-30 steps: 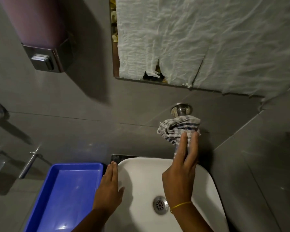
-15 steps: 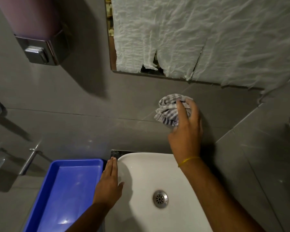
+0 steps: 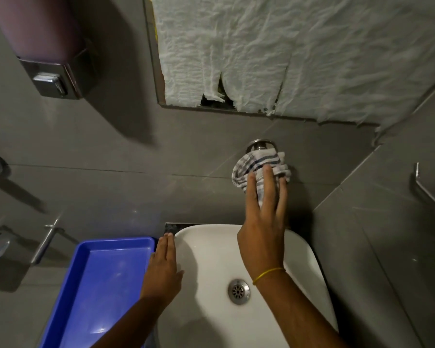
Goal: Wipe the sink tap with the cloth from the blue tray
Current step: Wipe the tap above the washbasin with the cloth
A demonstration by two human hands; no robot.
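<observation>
My right hand (image 3: 264, 222) grips a bunched white cloth with dark stripes (image 3: 255, 165) and holds it wrapped over the wall-mounted chrome tap (image 3: 260, 144). Only the tap's round wall flange shows above the cloth; the spout is hidden under it. My left hand (image 3: 162, 268) lies flat, fingers together, on the left rim of the white sink (image 3: 204, 237), holding nothing. The blue tray (image 3: 86, 252) stands left of the sink with nothing in it.
A soap dispenser (image 3: 48, 79) hangs on the grey tiled wall at the upper left. A mirror covered in torn white paper (image 3: 299, 51) sits above the tap. Metal fittings (image 3: 47, 238) jut from the wall at left, and a rail (image 3: 427, 189) at right.
My right hand with the cloth slid down off the tap's base, so the chrome flange shows again above the cloth. My left hand stayed on the sink rim.
</observation>
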